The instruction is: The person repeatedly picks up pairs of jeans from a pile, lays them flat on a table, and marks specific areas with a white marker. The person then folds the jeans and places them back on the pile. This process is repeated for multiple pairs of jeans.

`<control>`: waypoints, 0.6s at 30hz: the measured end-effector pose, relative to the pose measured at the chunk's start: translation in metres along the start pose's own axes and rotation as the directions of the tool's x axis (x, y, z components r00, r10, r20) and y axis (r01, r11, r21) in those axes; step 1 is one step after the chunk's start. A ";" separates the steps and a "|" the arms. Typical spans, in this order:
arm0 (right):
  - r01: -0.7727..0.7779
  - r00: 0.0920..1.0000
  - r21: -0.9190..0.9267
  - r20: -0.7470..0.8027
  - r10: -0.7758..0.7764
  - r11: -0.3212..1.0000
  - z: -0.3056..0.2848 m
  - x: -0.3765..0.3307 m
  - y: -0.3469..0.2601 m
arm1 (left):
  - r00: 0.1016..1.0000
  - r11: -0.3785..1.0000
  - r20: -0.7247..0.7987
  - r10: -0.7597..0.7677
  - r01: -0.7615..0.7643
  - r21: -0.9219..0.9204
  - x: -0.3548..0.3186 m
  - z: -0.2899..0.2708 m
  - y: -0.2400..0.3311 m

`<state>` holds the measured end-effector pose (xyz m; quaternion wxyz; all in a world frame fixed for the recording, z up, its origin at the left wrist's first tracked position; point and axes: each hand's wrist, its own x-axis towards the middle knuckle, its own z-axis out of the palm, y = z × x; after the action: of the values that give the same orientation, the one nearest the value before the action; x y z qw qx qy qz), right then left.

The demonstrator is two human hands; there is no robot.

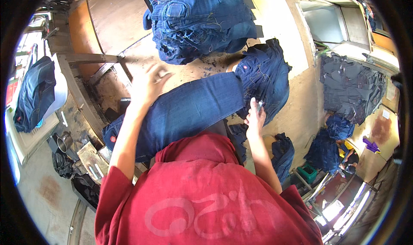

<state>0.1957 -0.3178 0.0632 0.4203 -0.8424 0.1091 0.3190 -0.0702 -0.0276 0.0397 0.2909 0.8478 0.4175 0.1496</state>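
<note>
A pair of dark blue jeans [195, 100] lies stretched across my lap and the table edge, one leg pointing right. My left hand [150, 83] is raised just beyond its upper edge at the left. Motion smears those fingers, so their grip cannot be made out. My right hand [254, 118] is closed around a small silvery tool [260, 105], its tip pointing up, near the right end of the jeans leg. The tool's exact kind is too small to tell. Just past that hand sits a crumpled heap of dark blue jeans [269, 75] with a small red tag.
A tall stack of folded jeans [198, 23] stands at the far side of the wooden table [297, 94]. Grey garments [350, 85] lie piled at the right, above more blue denim [322, 146] and a green crate [306, 172]. A wooden frame [92, 57] rises at the left.
</note>
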 end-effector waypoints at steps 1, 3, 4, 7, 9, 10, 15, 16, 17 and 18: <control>-0.244 0.962 0.175 0.165 0.216 0.954 -0.008 0.014 0.005 | 0.998 1.000 -0.063 -0.022 0.022 0.003 -0.026 -0.025 -0.007; -0.636 0.758 0.394 0.482 0.440 0.664 -0.008 0.035 0.020 | 0.995 0.989 -0.104 0.002 0.013 0.145 -0.076 -0.065 -0.019; -0.577 0.801 0.370 0.431 0.416 0.728 -0.005 0.043 0.027 | 0.993 0.983 -0.028 -0.114 0.117 0.139 -0.098 -0.077 -0.023; -0.349 0.922 0.276 0.271 0.276 0.896 0.008 0.077 0.040 | 0.997 0.981 0.005 -0.079 0.077 0.175 -0.140 -0.087 -0.026; -0.156 0.985 0.266 0.110 0.131 0.951 0.010 0.112 0.040 | 0.997 0.987 -0.036 -0.066 0.071 0.142 -0.147 -0.077 -0.025; -0.099 0.993 0.232 -0.033 0.110 0.968 0.013 0.134 0.039 | 0.994 0.994 -0.092 -0.061 0.069 0.082 -0.146 -0.069 -0.025; -0.009 1.000 -0.112 -0.030 0.006 0.994 0.017 0.201 0.040 | 0.999 0.975 0.031 -0.040 0.032 0.221 -0.132 -0.043 -0.029; 0.086 0.995 -0.309 -0.026 -0.099 0.947 0.014 0.194 0.040 | 1.000 0.972 -0.012 0.000 0.002 0.236 -0.130 -0.041 -0.029; 0.233 0.957 -0.421 -0.062 -0.284 0.877 0.010 0.179 0.036 | 0.997 0.980 0.071 -0.009 -0.005 0.200 -0.127 -0.041 -0.031; 0.353 0.880 -0.455 -0.135 -0.455 0.818 0.010 0.157 0.031 | 0.995 0.985 0.086 0.042 -0.056 0.166 -0.124 -0.039 -0.032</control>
<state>0.2991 -0.3160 -0.0596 0.2729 -0.9479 -0.0946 0.1347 -0.1848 -0.0961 0.0493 0.2316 0.8847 0.3953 0.0859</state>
